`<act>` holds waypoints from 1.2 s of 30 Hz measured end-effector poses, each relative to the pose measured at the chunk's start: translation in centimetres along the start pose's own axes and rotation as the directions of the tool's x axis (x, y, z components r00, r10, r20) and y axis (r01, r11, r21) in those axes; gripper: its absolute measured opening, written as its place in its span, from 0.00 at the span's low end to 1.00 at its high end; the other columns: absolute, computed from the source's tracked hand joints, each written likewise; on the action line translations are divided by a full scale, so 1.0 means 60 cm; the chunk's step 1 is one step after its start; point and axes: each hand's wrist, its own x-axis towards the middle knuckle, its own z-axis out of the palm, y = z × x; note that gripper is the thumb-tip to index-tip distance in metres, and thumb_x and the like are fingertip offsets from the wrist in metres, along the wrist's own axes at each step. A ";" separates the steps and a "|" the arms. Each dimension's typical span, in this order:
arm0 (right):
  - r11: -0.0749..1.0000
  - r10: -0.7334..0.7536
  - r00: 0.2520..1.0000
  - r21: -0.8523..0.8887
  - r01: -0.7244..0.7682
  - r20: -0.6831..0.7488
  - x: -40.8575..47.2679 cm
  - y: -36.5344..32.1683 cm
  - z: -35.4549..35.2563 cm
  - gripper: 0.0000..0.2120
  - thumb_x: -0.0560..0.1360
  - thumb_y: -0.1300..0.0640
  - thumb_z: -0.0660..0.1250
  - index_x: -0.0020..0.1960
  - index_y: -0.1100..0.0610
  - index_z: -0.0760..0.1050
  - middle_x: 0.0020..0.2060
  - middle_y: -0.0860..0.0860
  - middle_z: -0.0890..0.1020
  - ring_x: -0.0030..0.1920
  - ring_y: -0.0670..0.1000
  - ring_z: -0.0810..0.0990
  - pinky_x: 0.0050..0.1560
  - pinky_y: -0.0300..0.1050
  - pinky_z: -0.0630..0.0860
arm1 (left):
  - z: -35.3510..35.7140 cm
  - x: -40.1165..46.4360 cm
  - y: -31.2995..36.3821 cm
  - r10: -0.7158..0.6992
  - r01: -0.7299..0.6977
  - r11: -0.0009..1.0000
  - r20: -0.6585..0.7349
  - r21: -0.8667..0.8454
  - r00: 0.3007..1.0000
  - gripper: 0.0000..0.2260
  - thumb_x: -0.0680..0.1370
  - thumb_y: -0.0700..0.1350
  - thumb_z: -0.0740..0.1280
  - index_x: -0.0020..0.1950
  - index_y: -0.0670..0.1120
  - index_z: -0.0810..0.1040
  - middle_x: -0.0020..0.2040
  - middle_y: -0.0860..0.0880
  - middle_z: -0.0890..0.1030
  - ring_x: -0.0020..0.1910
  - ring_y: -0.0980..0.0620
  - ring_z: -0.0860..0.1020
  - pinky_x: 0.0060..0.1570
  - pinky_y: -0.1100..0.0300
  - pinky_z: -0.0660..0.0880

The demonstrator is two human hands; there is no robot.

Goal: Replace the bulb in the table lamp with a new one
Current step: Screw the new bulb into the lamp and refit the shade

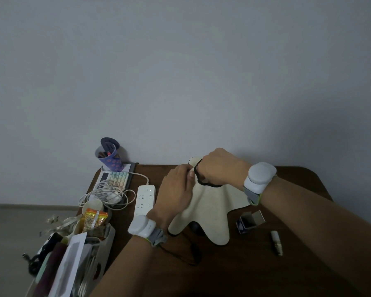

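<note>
The table lamp stands mid-table with a cream wavy shade (pixel 210 211) edged in black. My left hand (pixel 177 187) holds the shade's upper left side, thumb at the black top ring. My right hand (pixel 216 168) reaches down into the shade's top opening, its fingers hidden inside, so what they hold cannot be seen. A small open bulb box (pixel 250 221) lies right of the lamp. A slim white bulb (pixel 276 243) lies on the dark wooden table (pixel 298 183) nearer the front. The lamp's black cord (pixel 191 254) runs along the table in front of the lamp.
A white power strip (pixel 145 198) lies left of the lamp. Behind it are a coiled white cable (pixel 107 194), a pastel keyboard (pixel 117 179) and a purple pen cup (pixel 109 155). A cluttered organiser with snack packets (pixel 92 221) sits at the table's front left.
</note>
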 end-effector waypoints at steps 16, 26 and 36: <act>0.999 0.035 0.998 -0.010 -0.035 0.046 -0.002 -0.007 -0.010 0.09 0.76 0.55 0.56 0.38 0.54 0.66 0.29 0.48 0.68 0.31 0.56 0.71 0.32 0.43 0.58 | -0.004 -0.004 0.003 0.001 -0.001 1.000 0.000 -0.002 1.000 0.14 0.87 0.50 0.55 0.64 0.46 0.76 0.57 0.48 0.81 0.56 0.45 0.77 0.56 0.45 0.74; 1.000 0.001 1.000 -0.011 -0.002 -0.004 -0.005 -0.003 -0.003 0.11 0.76 0.54 0.57 0.36 0.54 0.63 0.29 0.48 0.70 0.30 0.56 0.71 0.32 0.43 0.57 | -0.005 -0.005 0.004 -0.003 0.003 1.000 0.000 -0.005 1.000 0.14 0.87 0.50 0.56 0.64 0.45 0.76 0.57 0.47 0.81 0.56 0.44 0.77 0.56 0.44 0.74; 1.000 0.028 0.999 0.013 -0.027 -0.019 -0.006 -0.006 -0.001 0.13 0.76 0.54 0.56 0.34 0.54 0.59 0.29 0.50 0.71 0.32 0.57 0.74 0.34 0.43 0.61 | -0.007 -0.006 0.005 -0.005 0.005 1.000 0.012 -0.002 1.000 0.14 0.87 0.50 0.56 0.65 0.45 0.76 0.58 0.47 0.80 0.57 0.43 0.77 0.57 0.45 0.74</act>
